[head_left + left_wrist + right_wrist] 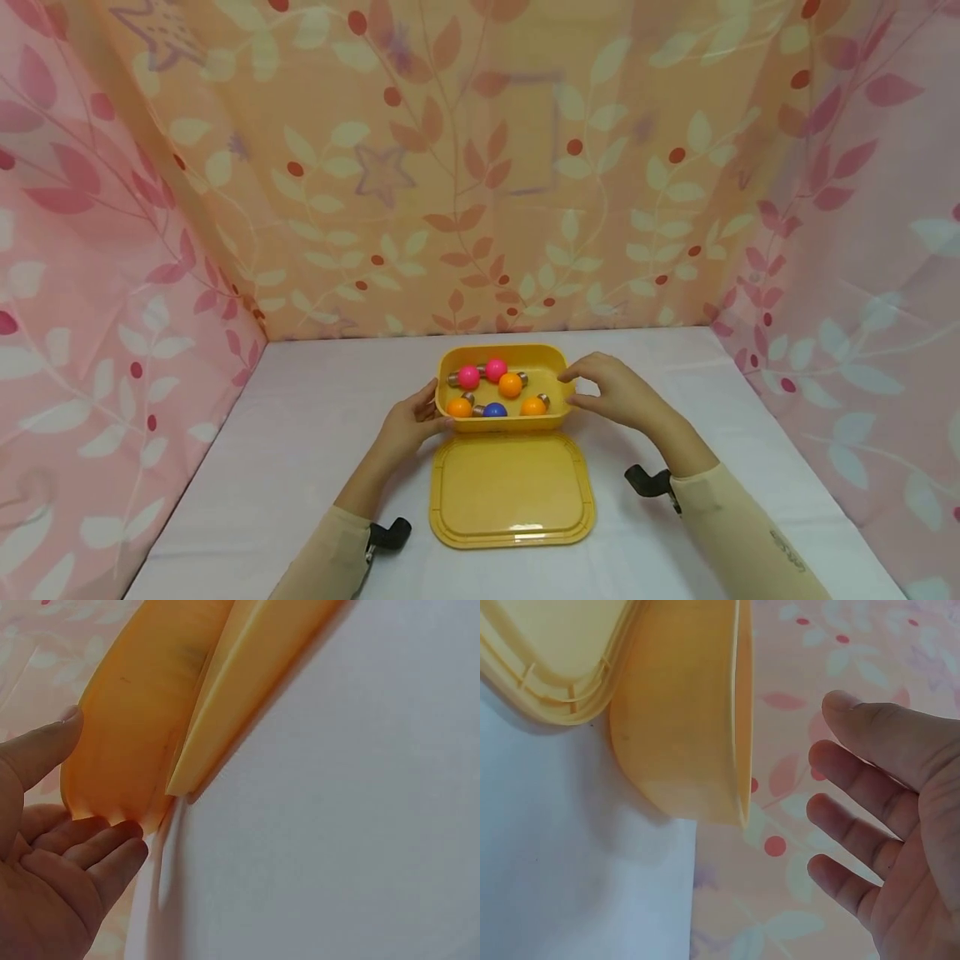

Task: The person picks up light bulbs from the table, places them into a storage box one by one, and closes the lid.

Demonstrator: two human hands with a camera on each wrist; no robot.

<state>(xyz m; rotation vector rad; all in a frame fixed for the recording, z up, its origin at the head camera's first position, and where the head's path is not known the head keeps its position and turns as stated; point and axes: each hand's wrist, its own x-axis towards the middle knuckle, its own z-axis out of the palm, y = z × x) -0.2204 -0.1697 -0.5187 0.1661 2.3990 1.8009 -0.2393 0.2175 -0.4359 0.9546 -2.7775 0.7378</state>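
Note:
A yellow plastic box [502, 424], open at the top, holds several small round bulbs with metal screw bases. Two are pink [468, 377], one is blue [495, 410] and three are orange [510, 385]. My left hand [405, 429] holds the box's left end, thumb at the front corner and fingers round the end wall; the left wrist view shows these fingertips against the wall [120, 780]. At the right rim hovers my right hand [611, 392], fingers loosely bent and holding nothing. In the right wrist view a gap separates its fingers [832, 817] from the box wall [679, 712].
The yellow lid [512, 492] lies flat in front of the box, its raised rim facing up. A white cloth [337, 367] covers the table. Patterned curtains [480, 167] stand behind it and on both sides. A black wrist mount [648, 482] juts from each sleeve.

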